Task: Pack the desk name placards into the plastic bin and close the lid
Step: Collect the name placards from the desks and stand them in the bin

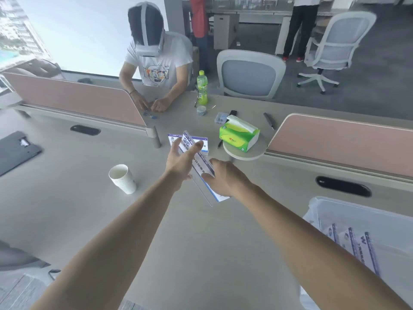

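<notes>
A clear acrylic name placard [199, 164] with a white and purple card hangs tilted above the desk centre. My left hand [181, 163] grips its left side and my right hand [224, 179] holds its lower right edge. A second placard [205, 143] stands on the desk just behind them, partly hidden by my fingers. The clear plastic bin [348, 211] sits at the lower right with several placards [355, 245] stacked inside. I see no lid.
A stack of white paper cups [122, 179] stands to the left. A green tissue box [240, 135], a green bottle [202, 87], pens and small items lie beyond. Pink dividers [73, 97] flank the desk. A person sits opposite, working with both hands.
</notes>
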The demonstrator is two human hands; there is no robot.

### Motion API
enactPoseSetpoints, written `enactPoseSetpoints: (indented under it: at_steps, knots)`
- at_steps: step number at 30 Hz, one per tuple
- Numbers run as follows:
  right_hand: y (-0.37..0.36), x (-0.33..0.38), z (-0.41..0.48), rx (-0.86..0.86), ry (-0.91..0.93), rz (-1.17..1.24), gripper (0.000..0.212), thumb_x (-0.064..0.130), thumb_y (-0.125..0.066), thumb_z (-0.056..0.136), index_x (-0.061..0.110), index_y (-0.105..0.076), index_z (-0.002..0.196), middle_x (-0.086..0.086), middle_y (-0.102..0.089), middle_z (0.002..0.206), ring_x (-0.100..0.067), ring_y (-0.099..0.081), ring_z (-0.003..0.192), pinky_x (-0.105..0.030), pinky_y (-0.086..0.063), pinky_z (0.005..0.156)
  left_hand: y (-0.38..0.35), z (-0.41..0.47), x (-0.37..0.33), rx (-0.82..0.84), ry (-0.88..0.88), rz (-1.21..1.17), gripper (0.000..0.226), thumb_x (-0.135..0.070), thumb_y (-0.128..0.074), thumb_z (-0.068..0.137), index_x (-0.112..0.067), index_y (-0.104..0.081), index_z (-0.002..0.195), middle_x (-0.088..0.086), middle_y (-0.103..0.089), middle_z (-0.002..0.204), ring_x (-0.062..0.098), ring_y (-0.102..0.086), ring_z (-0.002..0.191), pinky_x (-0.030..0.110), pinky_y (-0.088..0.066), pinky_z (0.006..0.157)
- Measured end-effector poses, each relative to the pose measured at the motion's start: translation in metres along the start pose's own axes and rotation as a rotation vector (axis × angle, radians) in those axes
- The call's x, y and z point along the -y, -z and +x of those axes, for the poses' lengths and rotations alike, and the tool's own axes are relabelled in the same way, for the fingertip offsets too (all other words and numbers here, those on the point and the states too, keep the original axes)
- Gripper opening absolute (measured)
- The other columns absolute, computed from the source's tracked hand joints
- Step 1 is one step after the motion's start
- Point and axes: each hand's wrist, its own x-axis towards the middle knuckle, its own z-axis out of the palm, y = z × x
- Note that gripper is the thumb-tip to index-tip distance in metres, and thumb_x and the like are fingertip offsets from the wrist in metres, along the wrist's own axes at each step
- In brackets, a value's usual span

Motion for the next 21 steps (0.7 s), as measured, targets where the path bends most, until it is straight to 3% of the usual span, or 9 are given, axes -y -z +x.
enactPoseSetpoints:
  at_steps: [2,5,8,11,15,19,21]
  knots:
    - [0.000,0.002,-0.018,-0.048,-0.012,0.009,0.021,0.027,-0.046,0.099,0.014,-0.042,0.083,-0.006,-0.053,0.081,-0.031,-0.050,0.075,-0.031,-0.036,0.061,-0.002,-0.015,-0.004,0.042,-0.003,0.004,0.090,-0.066,-0.070,0.063,-0.049,-0.031,0.143,-0.008,-0.056,0.122,0.028,-0.061,0.108,0.048,-0.056,0.085]
    - [0.004,0.011,-0.047,-0.116,-0.034,-0.058,0.018,0.026,-0.046,0.100,0.015,-0.040,0.087,-0.013,-0.059,0.090,-0.033,-0.053,0.080,-0.033,-0.037,0.064,-0.001,-0.035,-0.007,0.125,-0.027,-0.014,0.089,-0.064,-0.069,0.064,-0.046,-0.030,0.143,-0.010,-0.057,0.103,0.030,-0.062,0.108,0.052,-0.055,0.088]
    - [0.006,0.023,-0.078,-0.202,-0.060,-0.132,0.013,0.026,-0.046,0.100,0.013,-0.046,0.096,-0.016,-0.064,0.100,-0.038,-0.061,0.092,-0.038,-0.046,0.068,0.003,-0.055,-0.007,0.217,-0.069,-0.046,0.090,-0.063,-0.069,0.065,-0.045,-0.027,0.142,-0.005,-0.059,0.116,0.028,-0.061,0.107,0.049,-0.056,0.086]
    - [0.004,0.040,-0.110,-0.249,-0.127,-0.160,0.017,0.026,-0.045,0.101,0.010,-0.052,0.104,-0.017,-0.063,0.099,-0.039,-0.061,0.092,-0.038,-0.045,0.068,0.007,-0.071,-0.003,0.293,-0.097,-0.064,0.083,-0.063,-0.071,0.066,-0.044,-0.030,0.135,-0.002,-0.058,0.126,0.028,-0.059,0.112,0.046,-0.055,0.084]
    - [-0.006,0.053,-0.150,-0.303,-0.245,-0.159,0.014,0.027,-0.044,0.101,0.017,-0.041,0.091,-0.010,-0.051,0.084,-0.037,-0.057,0.082,-0.036,-0.040,0.062,0.001,-0.092,0.010,0.372,-0.142,-0.068,0.065,-0.058,-0.071,0.074,-0.040,-0.032,0.124,-0.008,-0.058,0.107,0.026,-0.061,0.108,0.049,-0.056,0.087]
    - [-0.011,0.042,-0.191,-0.321,-0.424,-0.099,0.024,0.029,-0.045,0.098,0.019,-0.040,0.077,-0.006,-0.053,0.081,-0.033,-0.054,0.074,-0.034,-0.043,0.059,-0.021,-0.127,0.021,0.499,-0.127,-0.027,0.077,-0.069,-0.070,0.058,-0.040,-0.040,0.122,-0.007,-0.062,0.104,0.026,-0.065,0.102,0.048,-0.059,0.082]
    - [-0.008,0.032,-0.214,-0.340,-0.478,-0.076,0.030,0.032,-0.046,0.097,0.022,-0.036,0.070,-0.003,-0.051,0.074,-0.032,-0.054,0.070,-0.030,-0.037,0.052,-0.035,-0.144,0.025,0.543,-0.114,-0.014,0.078,-0.070,-0.071,0.055,-0.041,-0.042,0.121,-0.005,-0.064,0.106,0.027,-0.066,0.101,0.047,-0.060,0.080]
